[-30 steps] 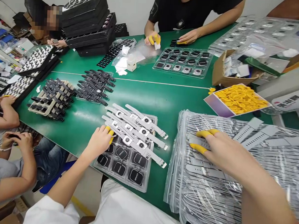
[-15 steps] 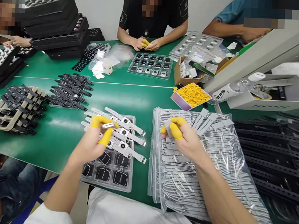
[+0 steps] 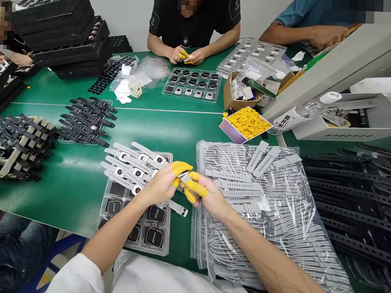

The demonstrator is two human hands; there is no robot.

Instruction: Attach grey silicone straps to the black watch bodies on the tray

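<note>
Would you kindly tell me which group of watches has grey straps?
The nearest group, lying across the clear tray by the left hand; the leftmost group and the one beside it are black-strapped.

Glossy green tabletop (image 3: 151,129) before a plain pale wall (image 3: 125,9).

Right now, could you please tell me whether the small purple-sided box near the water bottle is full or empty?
The small purple-sided box is full: yellow finger cots are heaped up to its rim, hiding its floor.
</note>
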